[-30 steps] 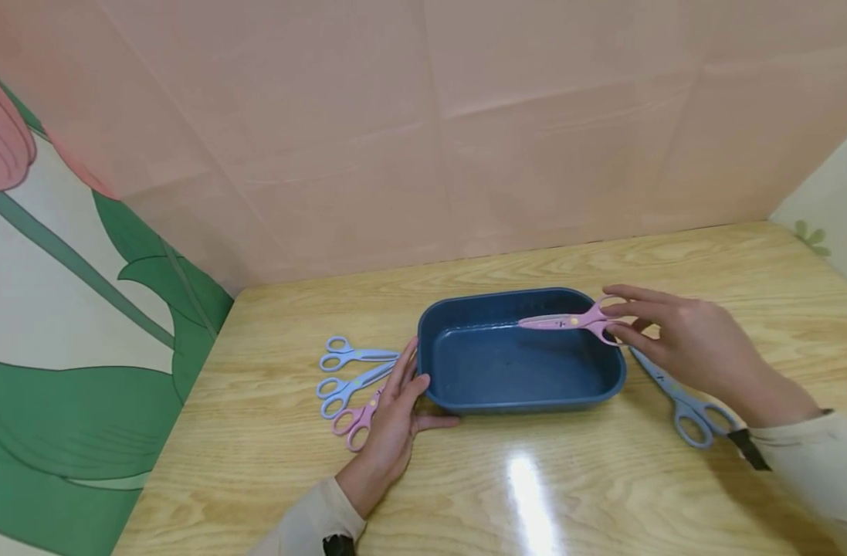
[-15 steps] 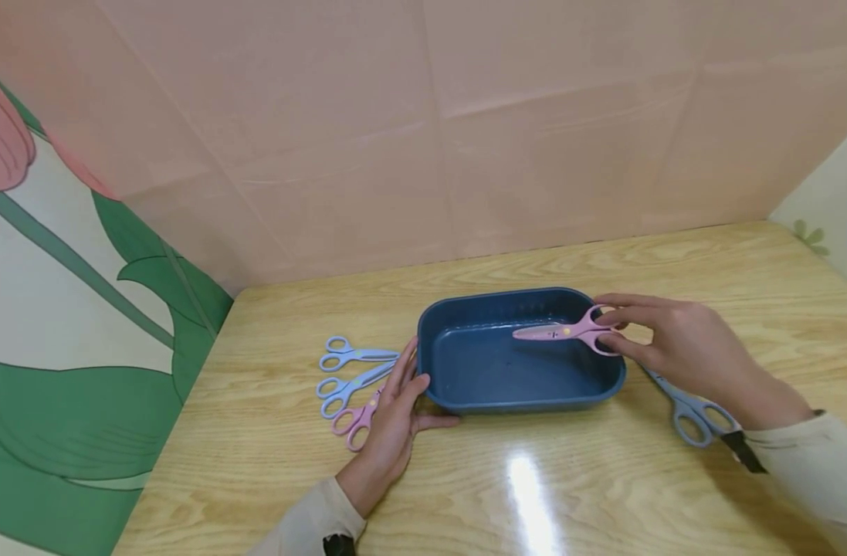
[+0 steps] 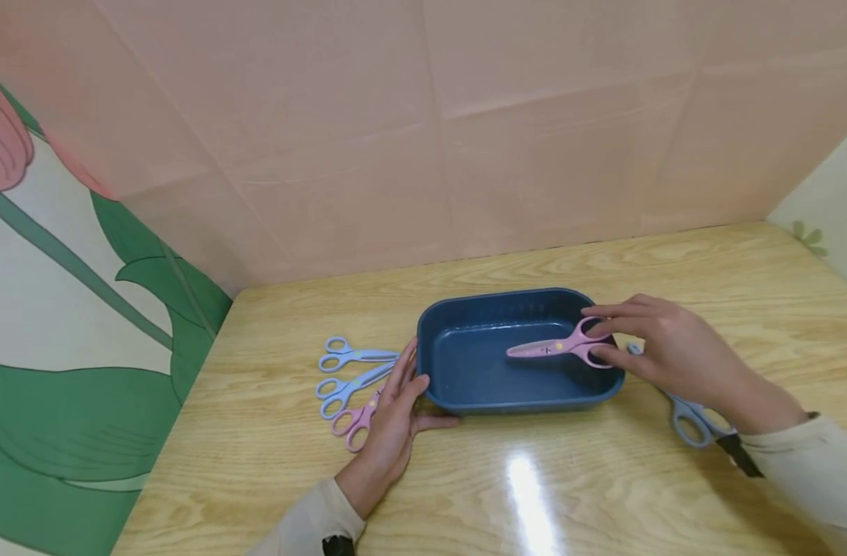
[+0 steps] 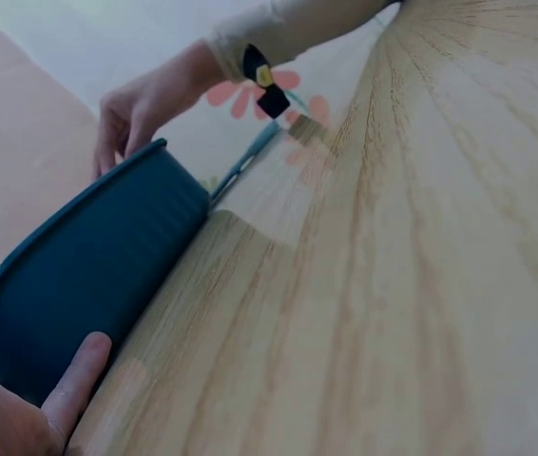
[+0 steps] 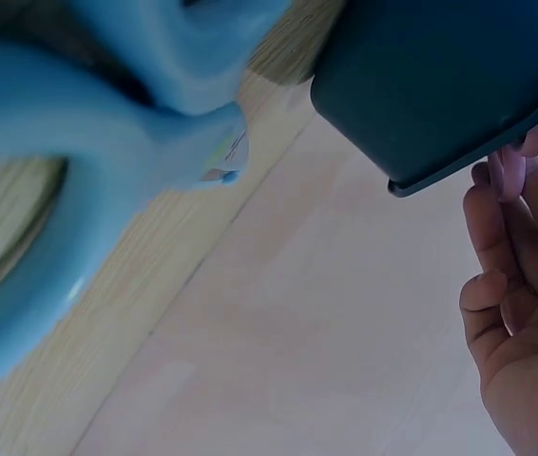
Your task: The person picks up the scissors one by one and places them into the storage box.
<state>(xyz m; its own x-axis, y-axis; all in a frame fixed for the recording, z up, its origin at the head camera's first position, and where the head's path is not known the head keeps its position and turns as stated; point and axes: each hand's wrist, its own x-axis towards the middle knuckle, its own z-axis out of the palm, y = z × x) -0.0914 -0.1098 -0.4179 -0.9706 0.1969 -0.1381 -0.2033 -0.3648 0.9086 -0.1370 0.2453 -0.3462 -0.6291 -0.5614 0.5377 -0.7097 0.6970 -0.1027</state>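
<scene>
Right hand (image 3: 673,347) pinches pink scissors (image 3: 558,347) at the handle loops, thumb on near side, fingers on far side; pink loop also shows between fingertips in right wrist view. Scissors lie straight left of this hand, tips leftward, long axis roughly parallel to long side of blue tray (image 3: 479,367). Blades closed, within the tray outline, loops near its right end; can't tell if they touch the tray floor. Right hand clearly the nearer one to these scissors; tray interior sits between them and left hand.

Left hand (image 3: 393,417) lies against left end and near corner of tray, fingers spread and fairly straight, thumb along near side, no scissors grasped.

Left of tray, beside left hand: upper blue scissors (image 3: 360,355), lower blue scissors (image 3: 354,386), second pink scissors (image 3: 358,418) partly hidden by that hand. Loops face left.

Right of tray: grey-blue scissors (image 3: 685,403) on table (image 3: 458,494), partly covered by right hand, loops by the dark wrist strap (image 3: 740,454). Pink sheet (image 3: 340,170) behind table
</scene>
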